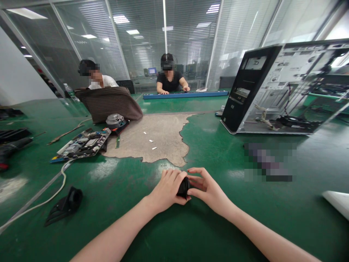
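A small black boxy part (183,187) is held just above or on the green table in front of me, and the fingers hide much of it. My left hand (170,186) wraps it from the left, with the thumb over the top. From the right, my right hand (204,185) meets its side with bent fingers and thumb. Exactly what kind of part it is cannot be made out. To the left lies a black plastic bracket-like piece (65,205), apart from both hands.
An open black computer case (256,91) stands at the right. Leftward are a circuit board (85,143), a white cable (64,176), a heatsink fan (116,120) and a brown striped cloth-like thing (109,103). Two people sit across the table, near a long blue bar (188,95).
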The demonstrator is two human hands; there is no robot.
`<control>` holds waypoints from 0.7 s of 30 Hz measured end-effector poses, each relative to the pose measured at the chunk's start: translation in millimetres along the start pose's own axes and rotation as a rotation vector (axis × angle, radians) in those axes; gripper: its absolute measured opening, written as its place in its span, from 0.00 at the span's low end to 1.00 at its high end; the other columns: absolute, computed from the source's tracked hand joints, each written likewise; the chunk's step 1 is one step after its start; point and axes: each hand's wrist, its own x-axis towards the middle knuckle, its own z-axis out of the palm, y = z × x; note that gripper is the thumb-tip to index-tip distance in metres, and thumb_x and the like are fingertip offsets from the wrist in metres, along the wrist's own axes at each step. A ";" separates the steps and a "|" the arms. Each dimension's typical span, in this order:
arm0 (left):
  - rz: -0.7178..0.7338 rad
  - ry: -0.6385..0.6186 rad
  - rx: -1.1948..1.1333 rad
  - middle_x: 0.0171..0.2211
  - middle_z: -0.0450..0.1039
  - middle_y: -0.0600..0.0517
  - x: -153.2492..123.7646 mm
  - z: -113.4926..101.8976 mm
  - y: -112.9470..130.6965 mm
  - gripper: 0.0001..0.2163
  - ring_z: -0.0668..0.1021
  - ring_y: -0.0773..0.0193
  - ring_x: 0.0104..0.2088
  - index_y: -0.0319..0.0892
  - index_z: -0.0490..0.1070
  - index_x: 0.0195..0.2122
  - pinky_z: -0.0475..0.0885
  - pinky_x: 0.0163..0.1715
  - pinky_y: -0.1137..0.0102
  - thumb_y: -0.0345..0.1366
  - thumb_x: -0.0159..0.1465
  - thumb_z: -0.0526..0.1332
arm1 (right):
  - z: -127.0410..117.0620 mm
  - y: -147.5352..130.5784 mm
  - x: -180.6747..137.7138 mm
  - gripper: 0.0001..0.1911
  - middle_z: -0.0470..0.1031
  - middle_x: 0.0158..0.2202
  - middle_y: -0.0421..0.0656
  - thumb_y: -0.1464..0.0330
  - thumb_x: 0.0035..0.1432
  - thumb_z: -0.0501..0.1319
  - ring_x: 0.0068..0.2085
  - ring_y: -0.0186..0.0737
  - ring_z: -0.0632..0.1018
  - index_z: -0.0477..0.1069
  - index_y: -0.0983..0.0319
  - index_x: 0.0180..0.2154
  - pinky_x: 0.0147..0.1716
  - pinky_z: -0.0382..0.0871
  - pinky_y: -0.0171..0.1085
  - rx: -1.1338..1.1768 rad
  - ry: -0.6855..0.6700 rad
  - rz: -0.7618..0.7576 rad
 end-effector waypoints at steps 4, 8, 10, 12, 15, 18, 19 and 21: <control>0.036 0.006 0.012 0.43 0.64 0.46 -1.4 0.6 -1.0 0.28 0.66 0.54 0.41 0.40 0.52 0.48 0.58 0.38 0.63 0.40 0.48 0.63 | -5.3 6.1 3.2 0.15 0.64 0.43 0.42 0.68 0.43 0.66 0.47 0.41 0.70 0.67 0.60 0.35 0.47 0.67 0.43 0.020 0.010 0.037; 0.045 0.030 0.004 0.44 0.64 0.45 -3.0 3.6 -1.7 0.29 0.66 0.54 0.42 0.40 0.51 0.49 0.57 0.39 0.62 0.41 0.49 0.63 | -4.8 8.1 1.5 0.15 0.65 0.40 0.41 0.66 0.42 0.67 0.41 0.39 0.72 0.69 0.60 0.35 0.42 0.71 0.41 0.035 0.044 0.067; 0.014 0.054 -0.029 0.43 0.64 0.46 -3.3 5.4 -1.8 0.29 0.66 0.54 0.41 0.40 0.51 0.48 0.57 0.38 0.63 0.40 0.48 0.64 | -2.7 8.8 0.1 0.15 0.67 0.37 0.41 0.66 0.42 0.66 0.40 0.39 0.72 0.69 0.60 0.36 0.41 0.71 0.40 0.052 0.038 0.075; -0.023 0.069 -0.068 0.41 0.65 0.47 -3.1 6.9 -1.6 0.29 0.67 0.56 0.40 0.41 0.52 0.47 0.58 0.38 0.63 0.40 0.47 0.64 | -0.7 9.8 -1.1 0.15 0.66 0.39 0.41 0.67 0.43 0.66 0.41 0.38 0.72 0.70 0.59 0.37 0.42 0.71 0.40 0.078 0.029 0.056; -0.042 0.084 -0.102 0.40 0.65 0.48 -2.7 7.9 -1.3 0.28 0.68 0.56 0.40 0.42 0.53 0.46 0.58 0.38 0.64 0.40 0.47 0.64 | 0.5 11.3 -2.1 0.15 0.63 0.43 0.41 0.68 0.44 0.65 0.43 0.38 0.72 0.69 0.58 0.37 0.44 0.69 0.40 0.112 0.023 0.027; -0.026 0.102 -0.127 0.40 0.65 0.48 -2.7 7.2 -1.2 0.28 0.68 0.56 0.41 0.42 0.52 0.46 0.58 0.40 0.63 0.39 0.47 0.65 | 0.1 11.6 -1.8 0.13 0.66 0.40 0.42 0.66 0.45 0.64 0.43 0.39 0.72 0.69 0.60 0.36 0.44 0.68 0.40 0.100 0.023 0.029; -0.021 0.104 -0.136 0.40 0.65 0.48 -2.8 6.7 -1.1 0.29 0.68 0.56 0.41 0.42 0.52 0.46 0.58 0.41 0.62 0.39 0.46 0.65 | -0.1 11.3 -1.5 0.12 0.67 0.38 0.42 0.65 0.46 0.64 0.42 0.39 0.72 0.69 0.60 0.35 0.44 0.68 0.40 0.091 0.029 0.032; -0.010 0.096 -0.156 0.41 0.64 0.48 -2.8 5.3 -1.0 0.30 0.68 0.57 0.42 0.42 0.51 0.47 0.58 0.42 0.62 0.38 0.46 0.65 | -0.3 9.8 -0.8 0.12 0.68 0.36 0.41 0.65 0.47 0.63 0.41 0.38 0.72 0.67 0.60 0.35 0.43 0.68 0.40 0.066 0.030 0.045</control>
